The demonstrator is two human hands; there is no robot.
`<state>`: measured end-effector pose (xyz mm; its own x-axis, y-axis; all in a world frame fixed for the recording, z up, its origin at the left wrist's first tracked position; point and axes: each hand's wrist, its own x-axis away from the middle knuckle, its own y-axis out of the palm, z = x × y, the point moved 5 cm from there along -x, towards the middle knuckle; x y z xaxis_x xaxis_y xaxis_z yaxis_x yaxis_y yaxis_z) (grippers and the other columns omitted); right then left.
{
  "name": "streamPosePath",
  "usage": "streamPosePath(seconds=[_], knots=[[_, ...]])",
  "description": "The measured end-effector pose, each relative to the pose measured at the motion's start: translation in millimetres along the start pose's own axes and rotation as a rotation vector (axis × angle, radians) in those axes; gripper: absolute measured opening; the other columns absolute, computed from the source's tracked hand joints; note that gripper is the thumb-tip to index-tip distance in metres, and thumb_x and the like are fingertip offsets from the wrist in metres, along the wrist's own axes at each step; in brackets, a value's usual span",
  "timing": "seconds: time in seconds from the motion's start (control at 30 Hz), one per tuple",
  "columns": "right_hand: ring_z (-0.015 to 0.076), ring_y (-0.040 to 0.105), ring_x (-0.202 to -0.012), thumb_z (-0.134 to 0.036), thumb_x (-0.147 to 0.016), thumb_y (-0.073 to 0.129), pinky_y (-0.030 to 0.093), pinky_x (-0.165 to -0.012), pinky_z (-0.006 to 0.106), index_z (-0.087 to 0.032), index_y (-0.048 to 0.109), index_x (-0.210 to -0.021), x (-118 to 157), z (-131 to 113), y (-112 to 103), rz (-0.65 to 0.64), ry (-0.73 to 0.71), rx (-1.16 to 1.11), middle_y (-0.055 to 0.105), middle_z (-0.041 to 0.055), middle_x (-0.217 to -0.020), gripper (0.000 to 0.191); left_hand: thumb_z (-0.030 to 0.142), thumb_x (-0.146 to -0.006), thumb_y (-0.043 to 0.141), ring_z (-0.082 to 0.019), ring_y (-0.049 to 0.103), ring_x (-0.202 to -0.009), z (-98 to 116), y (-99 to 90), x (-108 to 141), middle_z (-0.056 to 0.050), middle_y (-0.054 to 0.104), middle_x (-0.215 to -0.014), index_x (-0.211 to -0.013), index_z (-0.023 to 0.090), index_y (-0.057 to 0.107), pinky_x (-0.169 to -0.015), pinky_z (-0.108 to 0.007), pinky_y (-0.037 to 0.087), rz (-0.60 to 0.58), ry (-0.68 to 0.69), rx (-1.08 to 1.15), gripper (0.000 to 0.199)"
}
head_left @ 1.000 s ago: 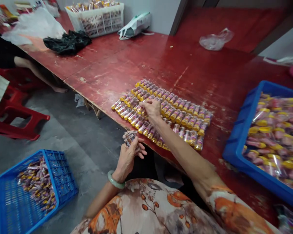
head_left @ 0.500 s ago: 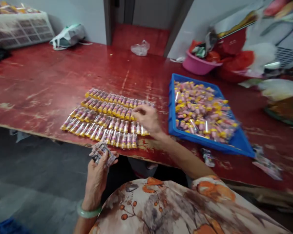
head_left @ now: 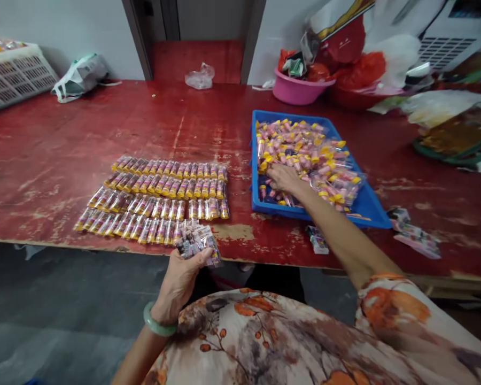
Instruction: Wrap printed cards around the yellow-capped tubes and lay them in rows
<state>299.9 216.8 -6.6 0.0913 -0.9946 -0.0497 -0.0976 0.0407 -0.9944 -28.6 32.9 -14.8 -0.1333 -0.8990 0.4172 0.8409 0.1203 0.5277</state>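
Observation:
Several neat rows of clear packets of yellow-capped tubes (head_left: 156,198) lie on a scuffed red table (head_left: 44,149). My right hand (head_left: 282,179) reaches into a blue plastic tray (head_left: 253,176), its fingers resting on a loose heap of the same tubes (head_left: 300,152). I cannot tell whether it grips any. My left hand (head_left: 178,283) is near the table's front edge, just below the rows. It holds a small stack of printed packets (head_left: 196,243).
Loose printed packets (head_left: 414,239) and another small packet (head_left: 317,239) lie right of and below the tray. A pink basin (head_left: 296,88) with red bags stands behind it. A white crate (head_left: 12,75), a white-green bag (head_left: 80,77) and a clear bag (head_left: 200,77) sit at the back.
The view has swung right. My right hand has moved from the rows of tubes into the blue tray. My left hand still holds the packet stack, now closer to the table edge.

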Motion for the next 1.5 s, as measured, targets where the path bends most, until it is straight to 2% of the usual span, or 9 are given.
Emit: streamPosePath(seconds=[0.2,0.33,0.43,0.57,0.73,0.87,1.07,1.23,1.5], knots=[[0.0228,0.059,-0.088,-0.021,-0.077,0.052,0.039,-0.07,0.031,-0.011,0.062,-0.086,37,2,-25,0.285,0.042,-0.27,0.064,0.012,-0.088,0.018,0.015,-0.06,0.086,-0.018,0.072,-0.077,-3,16.9,-7,-0.006,0.076,-0.088,-0.089,0.014,0.072,-0.075,-0.029,0.059,0.001,-0.039,0.033,0.032],[0.0163,0.057,-0.071,-0.034,-0.089,0.04,0.046,-0.061,0.03,-0.018,0.055,-0.104,96,-46,-30,0.447,0.091,-0.69,0.058,0.004,-0.081,0.026,0.014,-0.058,0.086,-0.017,0.071,-0.073,-6,24.3,-14,-0.004,0.075,-0.085,-0.089,0.014,0.07,-0.073,-0.03,0.059,0.035,-0.02,0.08,0.036],[0.0128,0.053,-0.061,-0.032,-0.079,0.06,0.046,-0.052,0.028,-0.021,0.058,-0.091,133,-106,-11,0.234,0.176,-1.69,0.054,-0.0006,-0.076,0.017,0.013,-0.057,0.087,-0.015,0.07,-0.072,-7,25.4,-21,-0.003,0.075,-0.084,-0.093,0.015,0.069,-0.074,-0.029,0.059,0.063,0.034,0.116,0.041],[0.0093,0.052,-0.063,-0.028,-0.069,0.072,0.046,-0.054,0.024,-0.018,0.061,-0.085,156,-176,10,0.003,0.36,-2.069,0.061,0.0021,-0.088,0.021,0.015,-0.059,0.086,-0.017,0.07,-0.079,-12,24.4,-24,-0.006,0.075,-0.09,-0.096,0.013,0.069,-0.078,-0.029,0.057,0.054,0.052,0.102,0.041],[0.011,0.056,-0.066,-0.024,-0.055,0.082,0.048,-0.059,0.024,-0.019,0.059,-0.085,149,-198,27,-0.019,0.514,-1.965,0.061,-0.0017,-0.077,0.038,0.019,-0.063,0.084,-0.017,0.07,-0.078,-12,20.0,-22,-0.007,0.075,-0.092,-0.095,0.012,0.069,-0.072,-0.027,0.057,0.042,0.018,0.108,0.036],[0.0103,0.053,-0.061,-0.023,-0.052,0.082,0.045,-0.055,0.023,-0.019,0.059,-0.081,142,-196,25,0.078,0.478,-1.822,0.06,-0.0032,-0.071,0.037,0.021,-0.064,0.083,-0.018,0.07,-0.077,-9,14.5,-20,-0.007,0.074,-0.095,-0.098,0.013,0.07,-0.064,-0.028,0.059,0.023,-0.011,0.089,0.037],[0.0122,0.056,-0.069,-0.027,-0.074,0.073,0.046,-0.062,0.026,-0.021,0.06,-0.094,158,-182,14,0.164,0.239,-1.563,0.063,-0.0001,-0.083,0.025,0.018,-0.058,0.087,-0.016,0.069,-0.075,-2,2.5,-22,-0.006,0.074,-0.088,-0.091,0.011,0.07,-0.074,-0.029,0.058,0.118,0.1,0.131,0.038],[0.0211,0.059,-0.097,-0.023,-0.084,0.062,0.048,-0.084,0.037,-0.023,0.062,-0.103,184,-177,-13,0.265,-0.12,-1.145,0.059,0.0056,-0.103,0.019,0.021,-0.053,0.089,-0.017,0.069,-0.073,2,-2.9,-19,-0.005,0.074,-0.083,-0.085,0.012,0.072,-0.074,-0.03,0.057,0.206,0.144,0.158,0.037],[0.0196,0.057,-0.087,-0.011,-0.084,0.059,0.051,-0.071,0.034,-0.024,0.056,-0.124,190,-200,-28,0.483,-0.411,-0.741,0.054,0.0083,-0.099,0.041,0.021,-0.054,0.089,-0.015,0.067,-0.068,3,1.6,-11,-0.003,0.074,-0.081,-0.087,0.013,0.072,-0.068,-0.028,0.056,0.194,0.106,0.202,0.038]])
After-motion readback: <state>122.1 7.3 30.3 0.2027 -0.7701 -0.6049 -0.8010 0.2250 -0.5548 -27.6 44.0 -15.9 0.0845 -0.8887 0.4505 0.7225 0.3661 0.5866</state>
